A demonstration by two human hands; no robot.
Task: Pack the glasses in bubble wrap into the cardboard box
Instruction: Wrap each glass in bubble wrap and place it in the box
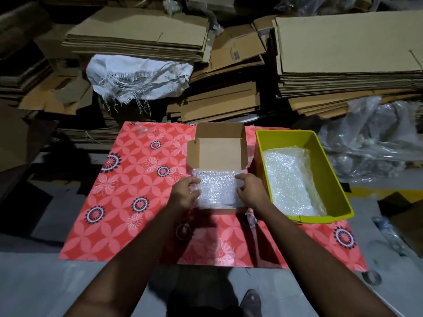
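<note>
A small open cardboard box [219,154] stands on a red flowered cloth [128,179], its lid tilted back. A bubble-wrap bundle [217,188] fills the box's near part. My left hand [185,191] grips the bundle's left edge, fingers curled round it. My right hand [250,188] grips its right edge the same way. The glasses themselves are hidden inside the wrap.
A yellow plastic bin [329,170] with more bubble wrap [290,179] inside stands just right of the box. Stacks of flattened cardboard [343,65] and a white sack [137,76] rise behind the cloth. Clear plastic bags [377,143] lie at right.
</note>
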